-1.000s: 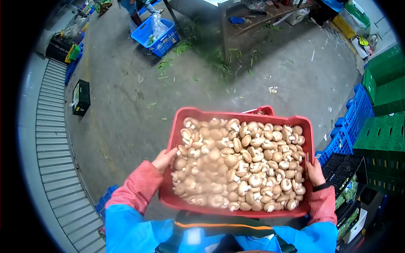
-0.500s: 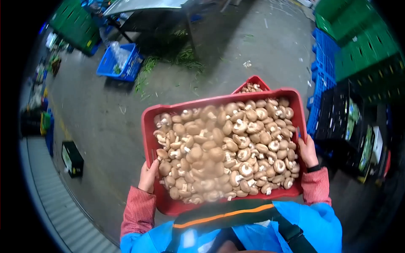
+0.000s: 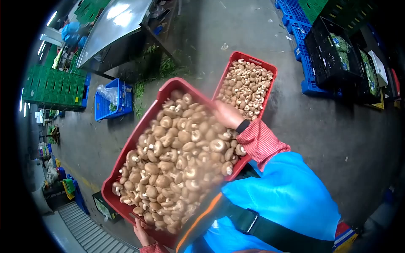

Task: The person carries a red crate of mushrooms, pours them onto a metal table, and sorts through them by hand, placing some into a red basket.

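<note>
A red crate [image 3: 147, 114] full of brown mushrooms [image 3: 168, 160] is held up in front of my body, turned at a slant. My left hand [image 3: 142, 232] grips its near left wall, with the fingertips partly hidden by the rim. On the opposite wall, my right hand [image 3: 227, 114] is closed around the edge, fingers mostly out of sight. Beyond that hand, a second red crate [image 3: 274, 76] of smaller-looking mushrooms [image 3: 247, 84] stands on the floor. A blurry patch covers part of the held mushrooms.
A metal table [image 3: 114, 31] stands at upper left, with a blue basket [image 3: 120, 103] and green scraps [image 3: 166, 67] on the floor near it. Green crates [image 3: 55, 86] are stacked farther left. Black crates [image 3: 327, 55] of greens and blue pallets [image 3: 300, 31] line the upper right.
The held crate has swung left and turned counterclockwise with both hands on it. The view has turned too, and the second red crate, mostly hidden before, now shows almost whole.
</note>
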Tool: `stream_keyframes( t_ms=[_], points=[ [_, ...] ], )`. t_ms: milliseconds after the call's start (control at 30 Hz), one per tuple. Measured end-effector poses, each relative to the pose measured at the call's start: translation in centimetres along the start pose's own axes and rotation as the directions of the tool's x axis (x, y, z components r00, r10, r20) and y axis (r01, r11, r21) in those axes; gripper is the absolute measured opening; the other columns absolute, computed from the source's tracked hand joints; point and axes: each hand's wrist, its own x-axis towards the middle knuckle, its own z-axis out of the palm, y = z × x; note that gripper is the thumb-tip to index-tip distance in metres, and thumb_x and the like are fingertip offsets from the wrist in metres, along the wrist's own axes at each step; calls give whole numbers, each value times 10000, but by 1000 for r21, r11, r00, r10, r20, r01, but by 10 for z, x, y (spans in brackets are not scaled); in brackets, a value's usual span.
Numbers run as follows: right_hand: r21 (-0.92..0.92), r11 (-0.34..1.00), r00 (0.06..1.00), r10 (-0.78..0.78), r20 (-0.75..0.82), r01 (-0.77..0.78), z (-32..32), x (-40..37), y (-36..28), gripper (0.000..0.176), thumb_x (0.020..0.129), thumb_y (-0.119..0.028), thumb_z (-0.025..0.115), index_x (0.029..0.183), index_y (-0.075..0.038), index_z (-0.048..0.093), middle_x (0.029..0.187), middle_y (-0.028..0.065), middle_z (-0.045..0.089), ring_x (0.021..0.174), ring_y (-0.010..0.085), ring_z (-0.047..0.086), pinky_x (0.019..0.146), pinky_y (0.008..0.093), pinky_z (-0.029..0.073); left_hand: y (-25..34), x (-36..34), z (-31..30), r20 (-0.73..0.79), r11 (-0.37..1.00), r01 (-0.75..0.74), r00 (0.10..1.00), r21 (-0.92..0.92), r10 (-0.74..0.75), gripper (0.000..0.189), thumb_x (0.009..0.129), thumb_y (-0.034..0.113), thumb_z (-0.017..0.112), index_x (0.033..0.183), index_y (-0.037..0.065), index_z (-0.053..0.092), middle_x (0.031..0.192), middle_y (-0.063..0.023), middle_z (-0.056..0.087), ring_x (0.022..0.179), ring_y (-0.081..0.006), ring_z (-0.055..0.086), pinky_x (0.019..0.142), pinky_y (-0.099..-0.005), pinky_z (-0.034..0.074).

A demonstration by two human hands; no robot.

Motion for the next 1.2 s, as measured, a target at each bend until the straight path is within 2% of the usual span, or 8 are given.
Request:
stream_keyframes(
  t_ms=[67,233,433,567,833,967,1133,1200],
  points=[
    [-22,1000,1000,-9,6,9,-10,8,-46,212,957,-192,572,1046,0,567,901,253,694,857,454,676,769,536,528,12,-11,2,-111,1000,-28,993,2,28,221,1035,339,597,893,175,555,648,90,495,508,-44,443,462,-237,392],
    [-65,987,988,-150,-36,147,-17,38,-84,215,957,-198,588,1014,7,556,887,273,686,882,471,668,767,562,522,7,-23,12,-125,989,-94,989,-110,80,172,1027,312,616,956,161,570,675,95,492,541,-18,429,492,-206,360],
    [47,960,960,-275,-52,277,-34,73,-38,232,949,-211,596,1112,-46,594,963,262,682,936,475,652,798,542,510,-28,-7,53,-122,980,-160,982,-119,146,175,1034,309,602,1027,134,594,683,81,478,566,-38,439,518,-215,380],
    [19,985,983,-172,-58,173,-64,42,-1,266,959,-216,577,1177,-66,600,1037,272,679,1015,483,632,856,520,507,-43,-11,87,-104,987,-139,986,-80,130,191,1026,278,610,1107,105,597,744,66,526,569,-47,458,506,-226,395],
    [-21,1000,995,-4,-99,2,-73,94,-40,249,959,-174,577,1134,1,605,1029,283,686,1014,463,654,843,489,515,42,69,125,-7,986,-151,988,-67,151,189,1024,284,611,935,128,553,680,68,495,547,-41,443,490,-222,373],
    [4,998,985,-69,-161,70,-84,91,-22,224,955,-149,573,1108,11,602,993,262,691,979,443,670,820,476,518,29,77,142,-2,979,-174,985,-102,174,189,1030,279,597,937,120,555,672,65,488,541,-50,421,492,-234,354],
    [5,989,940,-142,-310,151,-94,139,-47,229,958,-139,577,1103,36,597,966,262,688,937,411,681,811,450,521,74,158,176,86,939,-276,951,-205,298,176,1035,274,593,950,126,552,712,69,489,566,-44,415,509,-232,349],
    [33,986,925,-142,-353,164,-102,150,-53,220,959,-109,571,1122,34,604,985,227,697,929,332,680,827,422,519,91,184,197,101,922,-310,935,-233,340,159,1037,265,593,973,123,562,720,78,494,570,-39,416,516,-225,349]
  ],
)
